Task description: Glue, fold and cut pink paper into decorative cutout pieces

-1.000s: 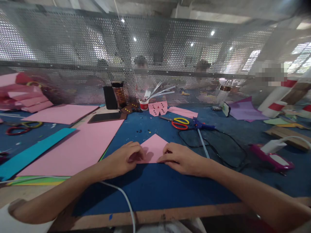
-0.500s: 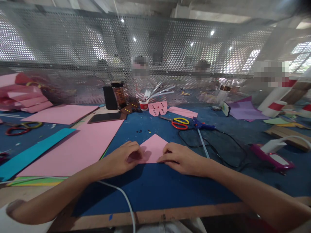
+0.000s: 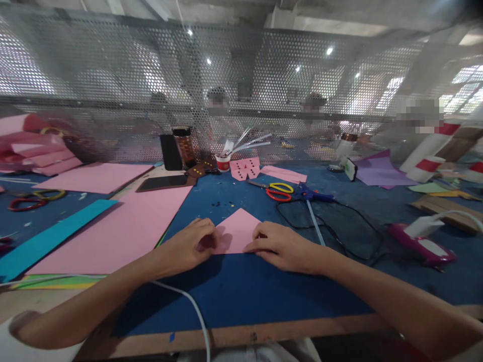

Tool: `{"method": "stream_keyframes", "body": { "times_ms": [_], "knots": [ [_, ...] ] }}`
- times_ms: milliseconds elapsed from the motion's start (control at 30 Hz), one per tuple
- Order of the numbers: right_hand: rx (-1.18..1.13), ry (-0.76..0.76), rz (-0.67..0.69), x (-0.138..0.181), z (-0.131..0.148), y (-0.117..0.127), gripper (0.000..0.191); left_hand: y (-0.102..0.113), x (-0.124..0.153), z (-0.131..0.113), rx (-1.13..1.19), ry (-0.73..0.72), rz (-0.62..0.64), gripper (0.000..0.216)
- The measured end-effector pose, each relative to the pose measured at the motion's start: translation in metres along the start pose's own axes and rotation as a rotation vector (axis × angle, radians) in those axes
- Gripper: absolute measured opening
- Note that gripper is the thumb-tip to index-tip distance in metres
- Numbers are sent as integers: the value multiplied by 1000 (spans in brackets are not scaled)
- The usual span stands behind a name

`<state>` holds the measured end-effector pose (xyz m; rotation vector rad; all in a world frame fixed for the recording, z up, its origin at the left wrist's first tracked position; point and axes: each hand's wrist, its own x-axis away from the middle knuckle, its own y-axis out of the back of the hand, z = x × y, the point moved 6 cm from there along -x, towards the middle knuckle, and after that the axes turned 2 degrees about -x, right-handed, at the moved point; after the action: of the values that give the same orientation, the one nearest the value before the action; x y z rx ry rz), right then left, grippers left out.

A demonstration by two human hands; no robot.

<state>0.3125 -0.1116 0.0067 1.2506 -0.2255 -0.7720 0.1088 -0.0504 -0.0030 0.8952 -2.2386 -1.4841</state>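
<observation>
A pink sheet of paper (image 3: 238, 232), folded to a point at its far side, lies on the blue tabletop (image 3: 241, 294). At its left corner my left hand (image 3: 196, 243) is closed, fingers curled and pinching the paper. My right hand (image 3: 281, 246) grips the right corner, its fingertips pressed along the near edge. Beyond the paper are yellow-and-red-handled scissors (image 3: 279, 191) and a blue glue gun (image 3: 315, 195) with a clear stick projecting from it. Small black scraps (image 3: 216, 204) lie just past the folded tip.
Large pink sheets (image 3: 113, 231) and a teal strip (image 3: 56, 239) cover the left side. At the back stand a red-and-white cup (image 3: 223, 163) and a bottle (image 3: 183, 148). A magenta power strip (image 3: 422, 246) and black cord (image 3: 339, 241) lie right. A perforated metal screen (image 3: 241, 75) closes the back.
My left hand has shifted very slightly left along the paper's corner. The right hand and the paper hold the same place.
</observation>
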Motion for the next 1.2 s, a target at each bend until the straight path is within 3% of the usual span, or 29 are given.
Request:
{"method": "stream_keyframes", "body": {
  "times_ms": [233, 1200],
  "knots": [
    [0, 5, -8, 1, -1, -2, 31, -1, 1, 13, -36, 27, 13, 8],
    [-6, 0, -12, 1, 0, 0, 32, 0, 0, 6, -89, 54, -30, 6]
  ]
}}
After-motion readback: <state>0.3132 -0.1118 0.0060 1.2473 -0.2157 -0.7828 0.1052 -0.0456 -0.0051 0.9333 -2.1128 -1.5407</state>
